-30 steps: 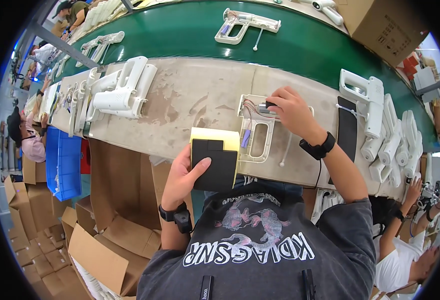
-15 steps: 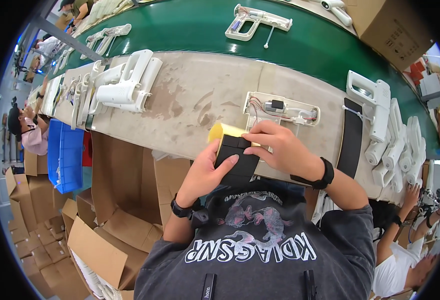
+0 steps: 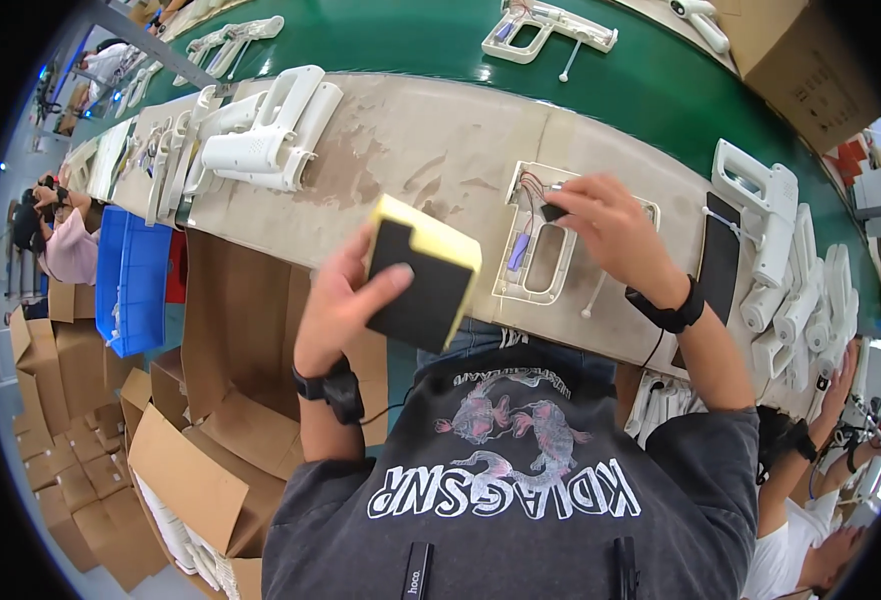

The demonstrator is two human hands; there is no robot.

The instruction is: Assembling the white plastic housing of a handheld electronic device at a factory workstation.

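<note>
My left hand (image 3: 345, 300) grips a black foam sheet (image 3: 420, 300) with yellow backing, thumb across its front. At the sheet's top right the backing is bare where a piece of foam is gone. My right hand (image 3: 622, 235) is closed in a pinch on a small black foam pad (image 3: 552, 212), over the open white housing (image 3: 556, 288) on the table. Inside the housing are thin wires and a purple cylindrical cell (image 3: 517, 252). My right hand hides the housing's middle, so I cannot tell whether the pad touches it.
White housings (image 3: 260, 140) lie stacked on the left of the table (image 3: 440, 130), more (image 3: 760, 200) on the right beside a black strip (image 3: 717, 265). Behind runs a green conveyor (image 3: 380, 50) carrying housings. Cardboard boxes (image 3: 190, 480) and a blue bin (image 3: 130, 285) stand left; co-workers are on both sides.
My right hand has left the foam sheet with a small pad and moved up and right over the housing. My left hand has shifted left with the sheet. The view has shifted slightly.
</note>
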